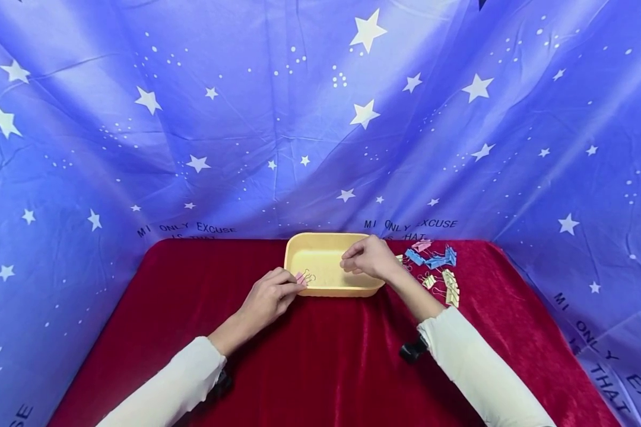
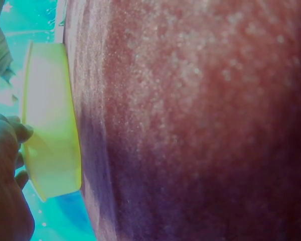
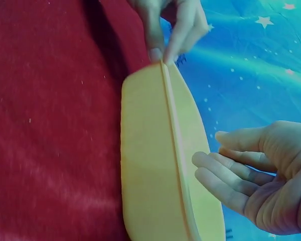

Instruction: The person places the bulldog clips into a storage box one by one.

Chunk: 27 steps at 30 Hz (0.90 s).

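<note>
A yellow plastic box [image 1: 333, 292] stands on the red cloth. My left hand [image 1: 272, 292] pinches its rim at the near left corner, thumb outside, as the right wrist view also shows my left hand [image 3: 173, 25]. Just beside those fingertips, inside the box, is a pink binder clip [image 1: 300, 277] with wire handles. Over the right part of the box hovers my right hand [image 1: 371, 258]. In the right wrist view, the fingers of my right hand [image 3: 271, 175] are loosely bent and apart from the thumb, with nothing seen between them.
Right of the box lie several binder clips: a pink clip [image 1: 421, 245], blue clips [image 1: 437, 260] and yellow clips [image 1: 451, 287]. My right forearm partly covers this group. A blue star-printed curtain [image 1: 278, 118] encloses the red-covered table [image 1: 310, 356] at the back and sides.
</note>
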Available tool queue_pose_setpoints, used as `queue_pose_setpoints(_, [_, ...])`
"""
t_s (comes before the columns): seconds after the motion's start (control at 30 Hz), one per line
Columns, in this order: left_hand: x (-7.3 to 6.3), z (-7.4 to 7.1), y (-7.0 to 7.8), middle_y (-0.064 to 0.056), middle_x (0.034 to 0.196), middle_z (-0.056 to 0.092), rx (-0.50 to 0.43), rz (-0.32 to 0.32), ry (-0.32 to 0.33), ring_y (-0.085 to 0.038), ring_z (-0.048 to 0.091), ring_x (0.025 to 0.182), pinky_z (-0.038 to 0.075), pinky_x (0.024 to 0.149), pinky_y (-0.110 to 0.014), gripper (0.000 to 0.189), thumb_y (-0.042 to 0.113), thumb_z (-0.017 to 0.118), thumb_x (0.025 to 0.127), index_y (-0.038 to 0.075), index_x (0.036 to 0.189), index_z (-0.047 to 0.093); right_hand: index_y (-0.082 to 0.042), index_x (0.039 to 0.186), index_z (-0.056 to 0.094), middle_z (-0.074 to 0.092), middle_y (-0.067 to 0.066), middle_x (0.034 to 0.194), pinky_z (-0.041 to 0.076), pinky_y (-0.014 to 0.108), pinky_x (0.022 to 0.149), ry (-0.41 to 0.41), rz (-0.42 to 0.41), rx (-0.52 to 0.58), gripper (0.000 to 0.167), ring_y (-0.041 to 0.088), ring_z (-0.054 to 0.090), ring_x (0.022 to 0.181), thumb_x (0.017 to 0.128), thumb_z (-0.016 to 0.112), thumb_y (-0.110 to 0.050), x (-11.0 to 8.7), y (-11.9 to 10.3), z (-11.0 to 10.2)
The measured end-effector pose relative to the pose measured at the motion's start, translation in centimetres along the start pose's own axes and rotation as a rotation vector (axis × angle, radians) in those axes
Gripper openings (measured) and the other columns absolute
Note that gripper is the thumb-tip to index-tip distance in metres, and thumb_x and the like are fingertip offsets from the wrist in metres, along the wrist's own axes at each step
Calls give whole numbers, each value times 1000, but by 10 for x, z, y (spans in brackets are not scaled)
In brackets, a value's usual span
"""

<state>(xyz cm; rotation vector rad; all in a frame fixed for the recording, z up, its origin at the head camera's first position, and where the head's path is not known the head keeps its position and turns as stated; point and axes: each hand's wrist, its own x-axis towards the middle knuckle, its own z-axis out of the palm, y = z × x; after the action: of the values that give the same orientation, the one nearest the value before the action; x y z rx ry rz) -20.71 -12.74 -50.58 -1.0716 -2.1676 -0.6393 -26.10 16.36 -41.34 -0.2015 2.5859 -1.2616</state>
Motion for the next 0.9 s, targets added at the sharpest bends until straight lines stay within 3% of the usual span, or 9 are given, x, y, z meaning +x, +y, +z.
queue_pose_setpoints(0.23, [0,-1,1,1,98,79,0,-5,-2,-18,71,95,61,84,-35,25,-6,89,86,11,104,91,5,117,84,86,20,108,71,47,92,11,30,56,25,41,86,100,99,86,-11,-7,19,-21])
queue_pose_setpoints(0.5, [-1,0,0,1,98,79,2,-12,1,-18,71,95,62,86,-34,22,-5,89,88,12,103,91,15,121,79,85,27,108,71,45,90,51,1,161,28,37,87,98,99,82,-3,-12,38,-44])
queue_pose_setpoints(0.9, [-1,0,-1,1,98,79,-7,-20,-1,-17,71,96,62,88,-34,22,-5,89,89,12,104,91,19,126,74,85,26,105,71,36,84,142,81,177,33,15,86,82,103,78,-4,-18,75,-75])
